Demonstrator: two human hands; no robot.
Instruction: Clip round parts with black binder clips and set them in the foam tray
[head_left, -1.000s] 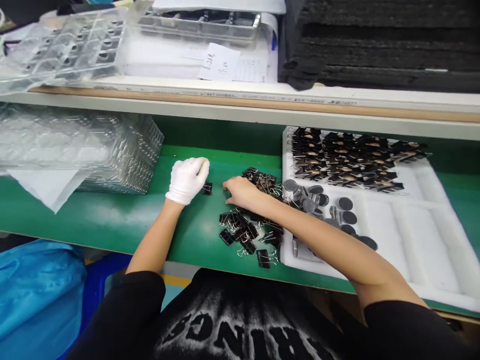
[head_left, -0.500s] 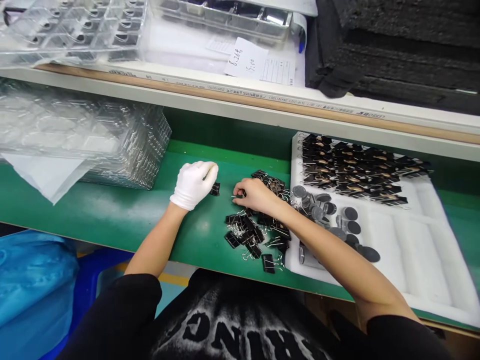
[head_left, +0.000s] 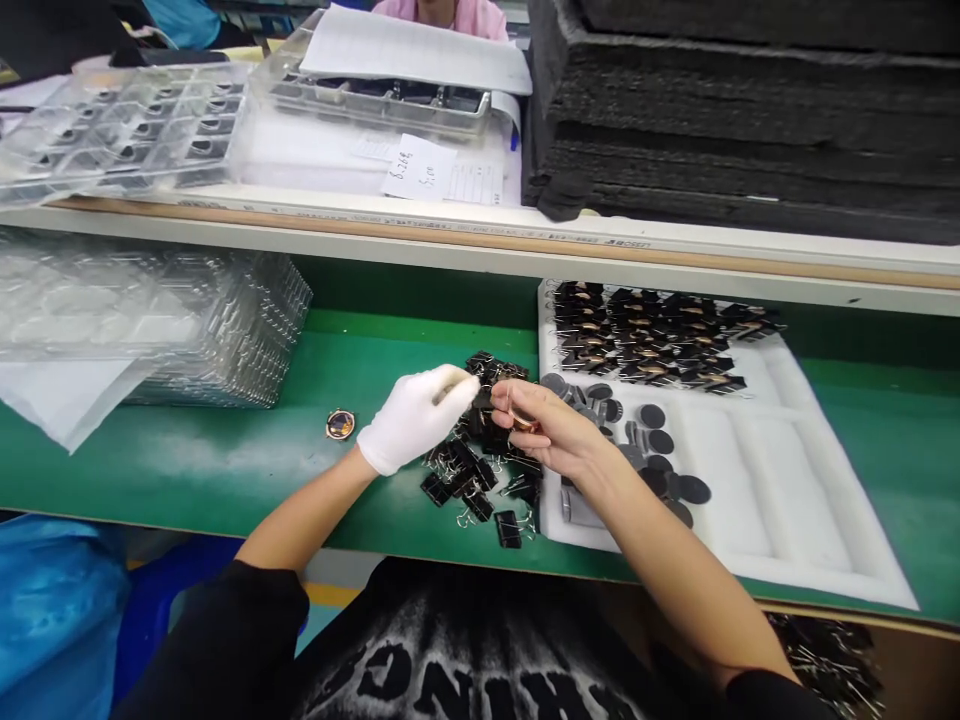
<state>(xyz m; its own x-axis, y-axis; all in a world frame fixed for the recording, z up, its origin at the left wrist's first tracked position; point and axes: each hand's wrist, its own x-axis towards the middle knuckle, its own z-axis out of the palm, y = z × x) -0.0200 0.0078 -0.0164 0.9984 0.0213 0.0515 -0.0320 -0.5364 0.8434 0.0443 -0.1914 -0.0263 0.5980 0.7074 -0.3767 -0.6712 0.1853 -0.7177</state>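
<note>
My left hand (head_left: 420, 415), in a white glove, is closed with its fingertips at a black binder clip (head_left: 483, 397), just left of my right hand. My bare right hand (head_left: 544, 425) has its fingers wrapped round a gold-rimmed watch case (head_left: 523, 420). Both hands meet above a pile of black binder clips (head_left: 461, 470) with silver wire handles. Another gold-rimmed watch case (head_left: 340, 425) lies on the green table, left of my gloved hand. Dark round discs (head_left: 660, 442) are scattered on the white foam tray (head_left: 787, 500) to the right.
Rows of clipped pieces (head_left: 652, 335) stand at the foam tray's back. Stacked clear plastic trays (head_left: 225, 330) are at the left. A shelf edge (head_left: 420, 240) crosses behind, bearing papers, plastic trays and a black foam stack (head_left: 735, 130). A person in pink (head_left: 487, 18) is beyond.
The view has shifted, and both hands have come together. The watch case in my right hand and the one on the table now show. My left hand has moved right, over the clip pile.
</note>
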